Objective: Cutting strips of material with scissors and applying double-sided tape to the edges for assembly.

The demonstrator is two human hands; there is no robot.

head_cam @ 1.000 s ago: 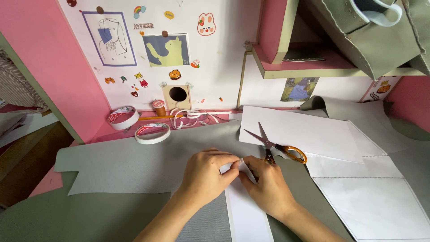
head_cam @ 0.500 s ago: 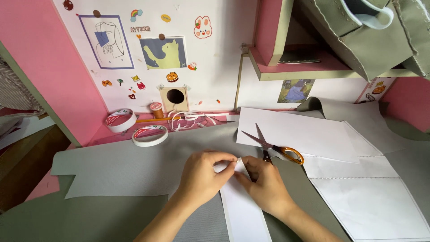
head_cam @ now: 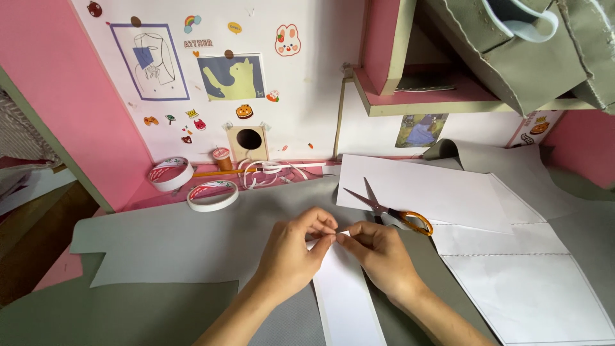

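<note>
Head view: left hand (head_cam: 291,256) and right hand (head_cam: 379,253) pinch, fingers narrowed, the top edge of a white paper strip (head_cam: 346,298) lying on grey fabric (head_cam: 173,240) over the desk. Orange-handled scissors (head_cam: 391,210) lie just beside; two white tape rolls (head_cam: 212,195) rest near the sticker-covered wall (head_cam: 301,96).

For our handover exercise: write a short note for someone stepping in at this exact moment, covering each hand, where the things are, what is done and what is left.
Left hand and right hand: fingertips pinch the top edge of the long white paper strip, which lies on the grey fabric sheet.
Orange-handled scissors lie open on the white paper sheets, right of the hands.
Two white tape rolls sit at the back left.
Done: strip laid on fabric.
Left: strip end not yet released.
</note>
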